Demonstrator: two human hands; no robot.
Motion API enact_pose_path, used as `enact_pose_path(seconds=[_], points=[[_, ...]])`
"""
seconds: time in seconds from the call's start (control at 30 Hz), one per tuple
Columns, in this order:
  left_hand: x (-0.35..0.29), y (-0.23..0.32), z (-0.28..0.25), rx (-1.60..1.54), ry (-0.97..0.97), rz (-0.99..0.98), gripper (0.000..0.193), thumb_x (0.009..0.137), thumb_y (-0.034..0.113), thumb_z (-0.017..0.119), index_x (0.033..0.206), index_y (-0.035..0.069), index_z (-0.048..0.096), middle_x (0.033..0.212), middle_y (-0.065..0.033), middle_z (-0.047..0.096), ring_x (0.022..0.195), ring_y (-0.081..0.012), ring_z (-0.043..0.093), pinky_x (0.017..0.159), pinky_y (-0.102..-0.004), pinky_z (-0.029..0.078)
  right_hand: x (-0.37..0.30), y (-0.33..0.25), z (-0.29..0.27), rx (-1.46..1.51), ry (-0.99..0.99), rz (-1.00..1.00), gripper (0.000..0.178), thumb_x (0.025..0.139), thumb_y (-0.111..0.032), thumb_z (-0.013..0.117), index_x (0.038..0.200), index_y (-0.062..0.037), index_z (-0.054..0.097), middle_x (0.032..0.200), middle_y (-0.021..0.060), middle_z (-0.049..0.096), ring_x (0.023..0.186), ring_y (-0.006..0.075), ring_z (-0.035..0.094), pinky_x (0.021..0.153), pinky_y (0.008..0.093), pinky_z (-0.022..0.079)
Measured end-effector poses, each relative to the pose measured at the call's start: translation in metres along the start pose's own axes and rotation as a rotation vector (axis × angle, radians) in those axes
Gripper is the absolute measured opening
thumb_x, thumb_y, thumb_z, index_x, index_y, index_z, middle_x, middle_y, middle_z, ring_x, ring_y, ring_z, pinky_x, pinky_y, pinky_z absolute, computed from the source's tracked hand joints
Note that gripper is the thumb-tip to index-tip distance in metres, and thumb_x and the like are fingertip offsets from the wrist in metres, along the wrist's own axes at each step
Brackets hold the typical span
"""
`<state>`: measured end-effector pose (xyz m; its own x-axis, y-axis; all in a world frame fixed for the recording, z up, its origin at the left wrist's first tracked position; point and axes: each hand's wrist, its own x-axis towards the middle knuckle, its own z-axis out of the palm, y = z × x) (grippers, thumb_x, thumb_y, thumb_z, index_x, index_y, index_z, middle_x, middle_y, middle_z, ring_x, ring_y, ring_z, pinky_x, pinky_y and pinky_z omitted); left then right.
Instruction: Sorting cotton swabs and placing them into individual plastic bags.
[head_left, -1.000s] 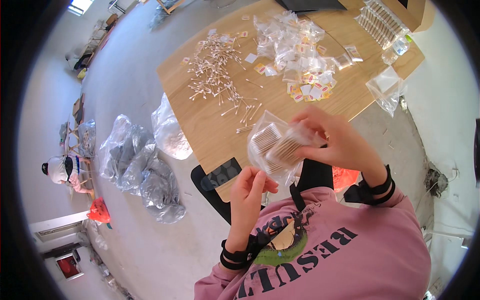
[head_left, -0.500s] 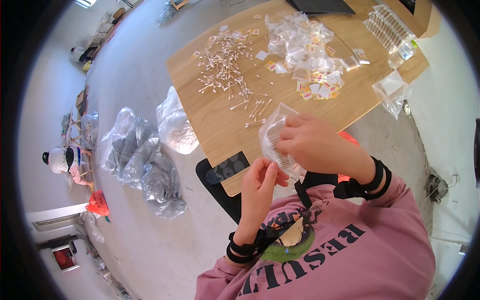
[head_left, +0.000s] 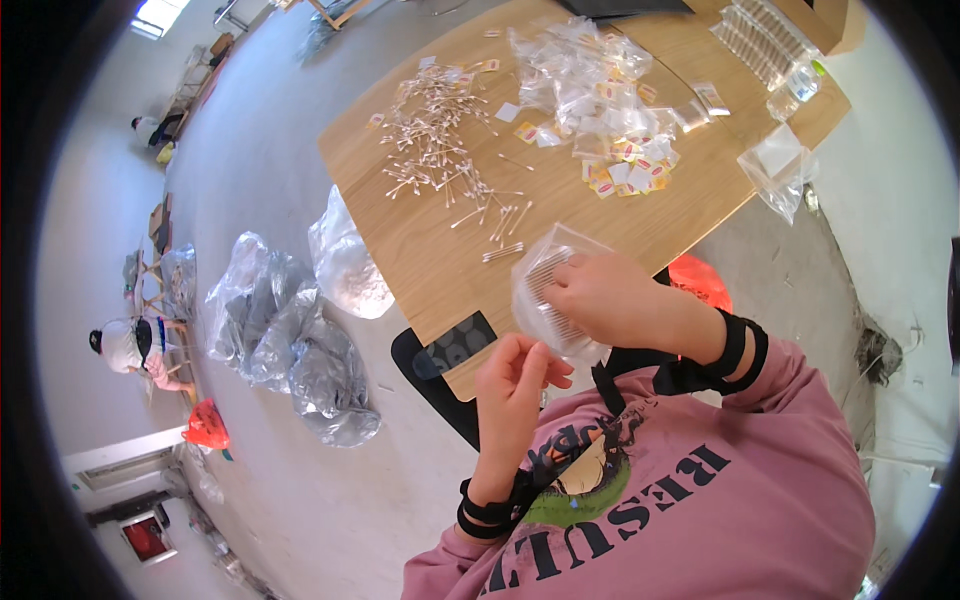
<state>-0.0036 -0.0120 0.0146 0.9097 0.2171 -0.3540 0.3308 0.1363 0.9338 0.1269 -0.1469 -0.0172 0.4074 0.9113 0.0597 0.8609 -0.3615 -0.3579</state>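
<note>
A clear plastic bag [head_left: 535, 283] with a row of cotton swabs inside is held over the table's near edge. My right hand [head_left: 610, 300] lies across it from the right, fingers curled and closed on the bag. Just below the bag's lower end is my left hand [head_left: 512, 385], thumb and fingers drawn together; whatever sits between them is hidden. A short bundle of cotton swabs [head_left: 503, 252] lies on the wooden table [head_left: 430, 275] left of the bag. Farther off spreads a loose heap of cotton swabs [head_left: 435, 135].
Clear packets with yellow labels [head_left: 585, 85] pile up mid-table. At the far right are stacked packs of swabs [head_left: 765, 40], a clear bottle [head_left: 797, 90] and a plastic bag [head_left: 778, 165]. A black chair [head_left: 425, 375] touches the near edge. Large plastic sacks [head_left: 290, 330] lie on the floor.
The view has shifted slightly. My right hand and the bag have moved a little left, and my left hand has come slightly lower, farther from the bag's middle.
</note>
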Motion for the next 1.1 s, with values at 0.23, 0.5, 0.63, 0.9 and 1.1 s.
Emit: enact_pose_path(seconds=[0.23,0.5,0.63,0.9,1.1], points=[[0.000,-0.015,0.022,0.214,0.004,0.069,0.017,0.096,0.016,0.047,0.090,0.001,0.054,0.068,-0.0074,0.064,0.058,-0.0135,0.062,0.056,-0.0273,0.048,-0.006,-0.001,-0.004,0.082,-0.074,-0.002,0.023,0.071,-0.010,0.064,0.092,-0.0030,0.058,0.088,0.0118,0.058,0.086,0.0323,0.058,0.072,0.0403,0.048],[-0.004,-0.020,0.044,0.439,0.083,0.254,0.014,0.095,0.020,0.048,0.099,0.008,0.049,0.052,-0.0117,0.053,0.051,-0.0310,0.058,0.050,-0.0429,0.044,0.009,0.015,-0.018,0.460,-0.370,0.192,0.037,0.070,-0.009,0.069,0.102,-0.0020,0.054,0.091,0.0114,0.055,0.084,0.0245,0.053,0.077,0.0353,0.045],[0.004,-0.029,0.055,0.436,0.098,0.314,0.017,0.095,0.021,0.047,0.100,0.005,0.048,0.049,-0.0109,0.050,0.049,-0.0301,0.058,0.045,-0.0419,0.043,0.008,0.020,-0.022,0.464,-0.439,0.381,0.051,0.064,-0.007,0.078,0.108,-0.0038,0.053,0.091,0.0034,0.052,0.085,0.0148,0.050,0.076,0.0294,0.044],[0.008,-0.030,0.060,0.393,0.112,0.381,0.022,0.093,0.021,0.049,0.098,0.000,0.048,0.049,-0.0122,0.052,0.045,-0.0296,0.058,0.042,-0.0407,0.044,0.000,0.022,-0.018,0.679,-0.367,0.506,0.064,0.061,-0.007,0.083,0.116,-0.0057,0.050,0.096,0.0009,0.048,0.087,0.0143,0.048,0.075,0.0291,0.042],[0.011,-0.029,0.058,0.397,0.196,0.391,0.020,0.092,0.021,0.050,0.098,0.002,0.048,0.048,-0.0119,0.052,0.043,-0.0296,0.057,0.041,-0.0397,0.044,0.012,0.015,-0.018,0.617,-0.401,0.426,0.062,0.062,-0.011,0.080,0.116,-0.0048,0.049,0.093,0.0018,0.049,0.085,0.0142,0.048,0.074,0.0299,0.042]])
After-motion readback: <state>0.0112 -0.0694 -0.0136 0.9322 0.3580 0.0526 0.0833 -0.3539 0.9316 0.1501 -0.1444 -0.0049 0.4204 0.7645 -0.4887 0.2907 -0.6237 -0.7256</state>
